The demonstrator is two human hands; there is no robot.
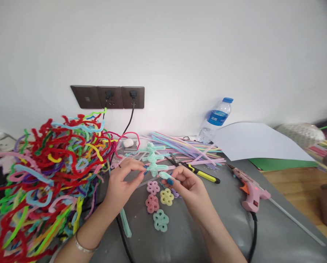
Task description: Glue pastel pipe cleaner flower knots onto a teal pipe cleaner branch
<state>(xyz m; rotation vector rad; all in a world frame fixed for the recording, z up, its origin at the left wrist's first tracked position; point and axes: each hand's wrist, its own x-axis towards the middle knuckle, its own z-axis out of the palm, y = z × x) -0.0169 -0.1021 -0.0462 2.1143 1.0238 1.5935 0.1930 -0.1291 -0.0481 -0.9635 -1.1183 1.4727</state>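
My left hand (125,180) has thumb and forefinger pinched together; whatever lies between the tips is too small to make out. Just past those fingertips lies a mint-green shape of bent pipe cleaner (153,160). Between the thumb and fingers of my right hand (192,184) is a pale mint pipe cleaner loop (165,175). Below both hands, small pipe cleaner flowers rest on the table: pink-purple (153,187), yellow (167,197), coral (152,203) and mint (161,220). A purple flower (175,193) is partly hidden by my right hand.
A tangled heap of coloured pipe cleaners (56,175) fills the left. Straight pastel pipe cleaners (180,146) and yellow-black pliers (204,175) lie behind my hands. At right are a pink glue gun (254,195) with a cord, a leaning water bottle (217,118) and white paper (256,142).
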